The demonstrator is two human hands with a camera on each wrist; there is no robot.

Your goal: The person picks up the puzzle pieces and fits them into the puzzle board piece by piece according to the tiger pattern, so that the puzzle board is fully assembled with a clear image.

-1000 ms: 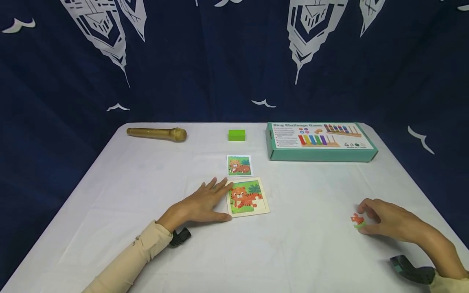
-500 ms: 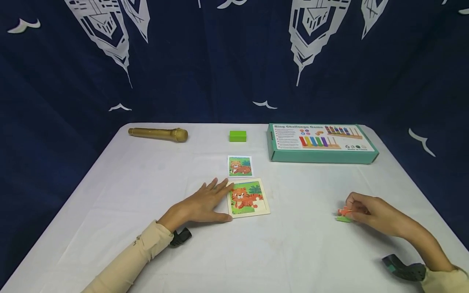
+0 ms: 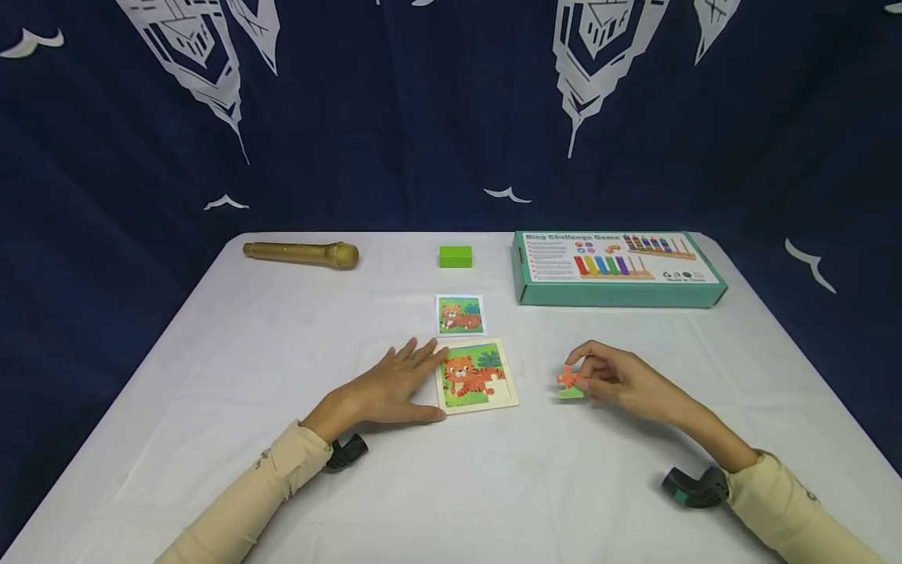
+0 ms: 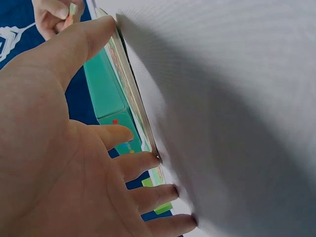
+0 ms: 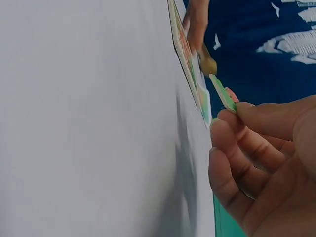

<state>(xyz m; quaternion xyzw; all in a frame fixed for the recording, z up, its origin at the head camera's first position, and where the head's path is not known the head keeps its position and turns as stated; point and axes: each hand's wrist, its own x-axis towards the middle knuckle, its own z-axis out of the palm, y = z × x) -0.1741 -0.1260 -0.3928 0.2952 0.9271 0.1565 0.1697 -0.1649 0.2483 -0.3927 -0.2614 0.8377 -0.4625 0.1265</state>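
Observation:
A square wooden jigsaw puzzle [image 3: 468, 374] with a tiger picture lies mid-table, its lower right corner bare wood. My left hand [image 3: 387, 390] rests with spread, straight fingers at its left side; thumb and index fingertip touch the frame. To the right of the puzzle, my right hand [image 3: 630, 384] pinches an orange and green puzzle piece [image 3: 569, 382] between thumb and fingers. In the right wrist view the same puzzle piece [image 5: 223, 93] stands tilted, held a little off the white cloth. Just behind the puzzle lies a small tiger picture card [image 3: 461, 316].
A gold microphone [image 3: 301, 254] lies at the back left. Behind the card sits a green block [image 3: 455, 257]. The teal game box [image 3: 620, 270] occupies the back right. White cloth [image 3: 521, 486] covers the table, and a dark blue curtain [image 3: 409, 117] hangs behind it.
My right hand has picked up the puzzle piece from the table's right side and carried it left towards the puzzle. The left hand has stayed in place on the frame.

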